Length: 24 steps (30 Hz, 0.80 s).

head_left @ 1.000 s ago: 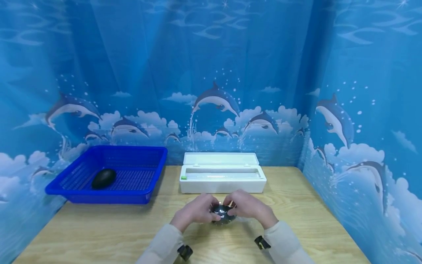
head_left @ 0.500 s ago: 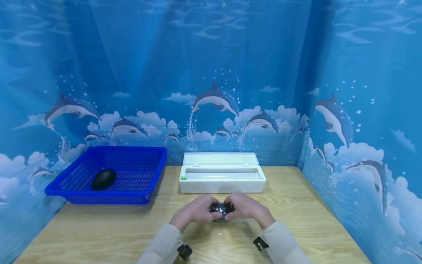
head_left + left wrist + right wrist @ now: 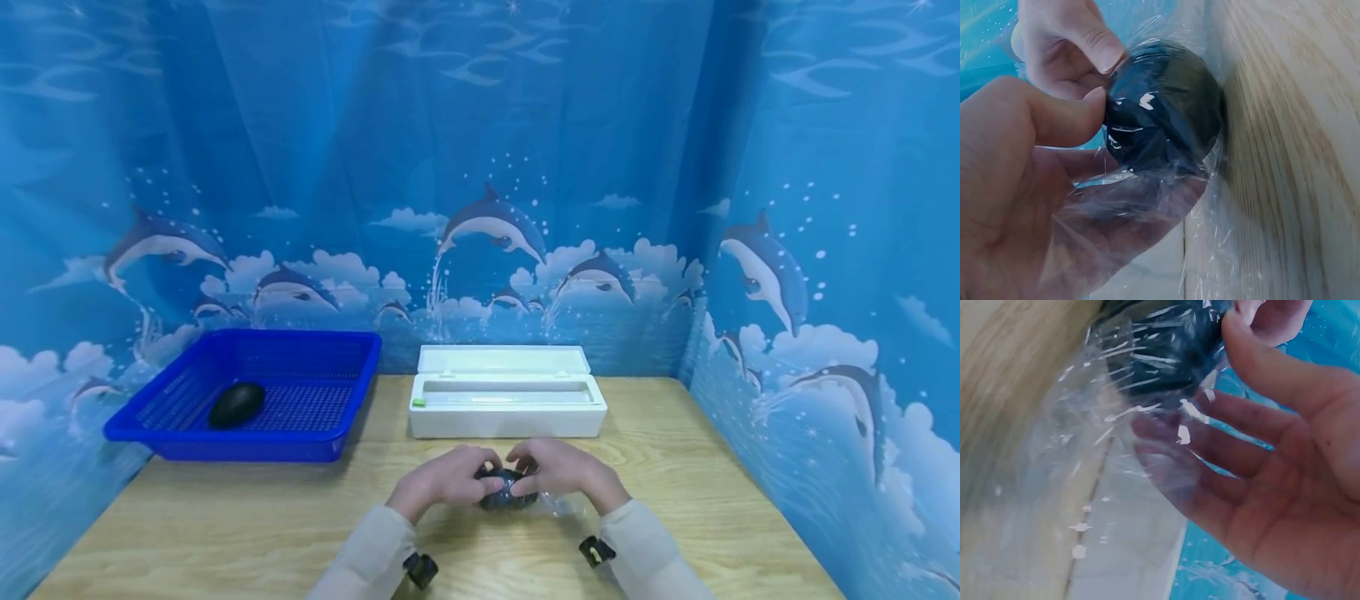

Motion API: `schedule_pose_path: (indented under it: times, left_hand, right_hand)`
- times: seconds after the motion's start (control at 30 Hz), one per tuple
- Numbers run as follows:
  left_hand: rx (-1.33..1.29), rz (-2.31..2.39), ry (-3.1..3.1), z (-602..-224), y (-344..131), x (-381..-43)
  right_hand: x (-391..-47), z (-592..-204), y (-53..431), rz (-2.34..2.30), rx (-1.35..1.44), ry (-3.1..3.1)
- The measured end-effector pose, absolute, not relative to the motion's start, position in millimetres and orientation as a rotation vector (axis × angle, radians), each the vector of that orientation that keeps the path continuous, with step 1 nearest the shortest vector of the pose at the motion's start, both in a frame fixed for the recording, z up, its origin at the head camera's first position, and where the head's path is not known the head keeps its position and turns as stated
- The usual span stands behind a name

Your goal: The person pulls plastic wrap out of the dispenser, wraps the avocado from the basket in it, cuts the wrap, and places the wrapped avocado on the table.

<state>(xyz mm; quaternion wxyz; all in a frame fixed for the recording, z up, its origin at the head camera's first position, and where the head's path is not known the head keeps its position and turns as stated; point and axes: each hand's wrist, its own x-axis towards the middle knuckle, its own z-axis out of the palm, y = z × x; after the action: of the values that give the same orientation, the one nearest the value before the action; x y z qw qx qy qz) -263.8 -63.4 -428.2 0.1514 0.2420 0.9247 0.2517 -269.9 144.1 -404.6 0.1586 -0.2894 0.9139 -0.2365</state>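
- Head view: the dark roundish thing [image 3: 506, 493] is low on the wooden table [image 3: 247, 525], a hand on each side. Can't tell if it's actually resting on the wood.
- Left hand [image 3: 450, 483] is at its 9 o'clock, grasping it, thumb on the near side, the other fingers bent around it. Right hand [image 3: 566, 471] has it from 3 o'clock, same deal, thumb and fingers around it.
- Wrist views: it's wrapped in clear plastic film [image 3: 1054, 456], shiny and wrinkled. Loose film spreads over the fingers of both hands, and in the head view a bit trails off toward 4 o'clock.
- Straight up at 12 o'clock there's a long white box [image 3: 506, 423], lid [image 3: 504, 360] tipped open at the back, little green piece [image 3: 417, 402] at its 9 o'clock end.
- Around 10 o'clock, a blue plastic basket [image 3: 247, 450] with a black oval thing [image 3: 237, 406] lying at about 8 o'clock inside it.
- Dolphin-print curtain [image 3: 480, 125] behind it all.
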Motion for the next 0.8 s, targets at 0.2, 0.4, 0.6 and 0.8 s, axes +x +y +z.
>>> schedule_pose_path:
  times: [0.2, 0.4, 0.6, 0.8]
  left_hand:
    - [0.652, 0.793, 2.697, -429, -62, -263]
    - [0.67, 0.879, 2.827, -427, -60, -262]
    - [0.657, 0.9, 2.811, -424, -60, -262]
    - [0.675, 0.898, 2.836, -428, -62, -265]
  right_hand:
    - [-272, -405, 141, -0.706, -0.918, 2.648]
    - [-275, -411, 141, -0.673, -0.954, 2.654]
    - [-279, -417, 143, -0.713, -0.867, 2.649]
    - [-283, -422, 146, -0.787, -0.835, 2.636]
